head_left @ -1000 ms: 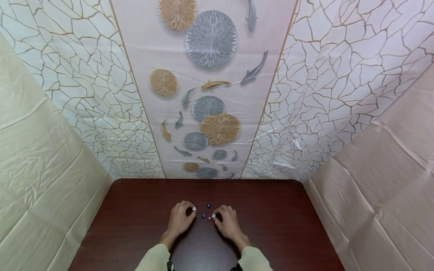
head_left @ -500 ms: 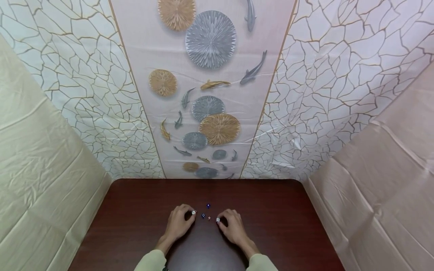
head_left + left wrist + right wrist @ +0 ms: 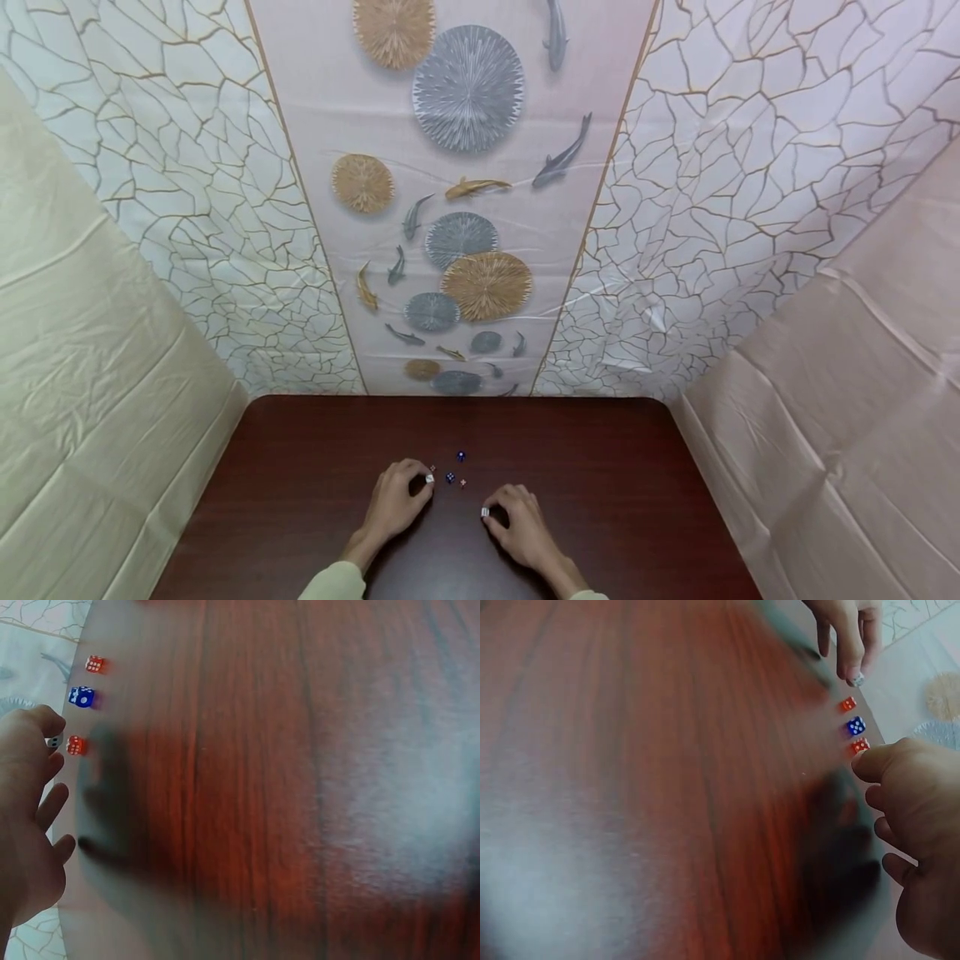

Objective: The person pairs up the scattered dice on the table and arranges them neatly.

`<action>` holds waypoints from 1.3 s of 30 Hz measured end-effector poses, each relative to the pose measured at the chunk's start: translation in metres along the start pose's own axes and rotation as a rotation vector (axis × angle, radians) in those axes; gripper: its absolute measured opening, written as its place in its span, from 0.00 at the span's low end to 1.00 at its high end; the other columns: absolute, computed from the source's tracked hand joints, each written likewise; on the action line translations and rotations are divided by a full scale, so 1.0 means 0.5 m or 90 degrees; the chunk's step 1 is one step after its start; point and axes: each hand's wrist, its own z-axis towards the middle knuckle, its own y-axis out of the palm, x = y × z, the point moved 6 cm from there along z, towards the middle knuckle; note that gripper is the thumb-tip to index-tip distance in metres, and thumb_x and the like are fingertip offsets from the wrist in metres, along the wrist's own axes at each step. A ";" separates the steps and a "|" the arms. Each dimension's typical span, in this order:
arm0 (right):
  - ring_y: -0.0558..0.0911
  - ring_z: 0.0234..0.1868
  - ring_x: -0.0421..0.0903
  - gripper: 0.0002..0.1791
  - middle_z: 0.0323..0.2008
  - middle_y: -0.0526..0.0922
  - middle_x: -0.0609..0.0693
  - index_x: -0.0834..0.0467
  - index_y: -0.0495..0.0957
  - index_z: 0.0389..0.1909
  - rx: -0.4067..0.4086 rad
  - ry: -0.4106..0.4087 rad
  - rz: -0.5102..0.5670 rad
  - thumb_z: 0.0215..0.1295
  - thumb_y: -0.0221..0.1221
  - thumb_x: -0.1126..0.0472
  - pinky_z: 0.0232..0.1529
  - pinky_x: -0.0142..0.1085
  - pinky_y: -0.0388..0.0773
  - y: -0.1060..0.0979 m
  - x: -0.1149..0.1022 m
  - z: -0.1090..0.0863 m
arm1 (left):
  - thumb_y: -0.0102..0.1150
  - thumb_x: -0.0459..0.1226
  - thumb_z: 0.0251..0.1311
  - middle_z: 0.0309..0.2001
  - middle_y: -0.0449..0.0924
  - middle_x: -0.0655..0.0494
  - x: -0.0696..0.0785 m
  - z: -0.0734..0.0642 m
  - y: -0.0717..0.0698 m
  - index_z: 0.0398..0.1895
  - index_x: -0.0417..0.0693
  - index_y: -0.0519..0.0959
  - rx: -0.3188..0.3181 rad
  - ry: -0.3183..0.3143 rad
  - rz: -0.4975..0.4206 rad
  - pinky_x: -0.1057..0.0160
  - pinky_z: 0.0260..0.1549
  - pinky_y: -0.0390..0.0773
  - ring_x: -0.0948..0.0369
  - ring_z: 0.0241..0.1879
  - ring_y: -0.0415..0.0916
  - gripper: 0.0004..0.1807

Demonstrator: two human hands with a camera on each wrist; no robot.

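My left hand pinches a small white die between thumb and index finger. Just beyond those fingertips a red die lies on the dark table. My right hand, nearer the front, pinches another white die. Between the hands lie a blue die and a second red die; a second blue die lies farther back. From the right wrist, the left hand's white die shows at its fingertips, while the right hand's own die is hidden behind its fingers.
The reddish-brown wooden table runs back to a patterned cloth wall. Beige cloth sides stand at the left and right of the table.
My right hand has drawn back toward me and slightly right with its white die, away from the red die. My left hand has shifted slightly nearer with its die, uncovering the left red die.
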 end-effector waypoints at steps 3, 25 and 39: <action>0.82 0.50 0.42 0.09 0.44 0.89 0.40 0.49 0.91 0.43 0.005 -0.018 -0.003 0.66 0.79 0.61 0.54 0.42 0.76 -0.001 -0.009 -0.012 | 0.80 0.36 0.66 0.52 0.93 0.54 0.002 -0.008 0.001 0.45 0.51 0.93 -0.006 0.003 -0.007 0.42 0.61 0.87 0.51 0.56 0.88 0.07; 0.79 0.48 0.39 0.11 0.44 0.86 0.41 0.50 0.91 0.41 0.023 -0.083 -0.017 0.60 0.82 0.62 0.49 0.39 0.73 0.012 -0.030 -0.049 | 0.83 0.34 0.58 0.45 0.92 0.61 0.030 -0.063 0.010 0.38 0.56 0.92 0.028 0.072 -0.011 0.43 0.60 0.85 0.57 0.53 0.87 0.10; 0.77 0.49 0.40 0.12 0.46 0.85 0.44 0.50 0.92 0.41 0.046 -0.114 -0.022 0.57 0.83 0.62 0.49 0.38 0.69 0.016 -0.026 -0.054 | 0.85 0.33 0.55 0.45 0.91 0.63 0.057 -0.097 0.018 0.37 0.54 0.92 0.038 0.115 -0.012 0.39 0.62 0.83 0.59 0.54 0.85 0.11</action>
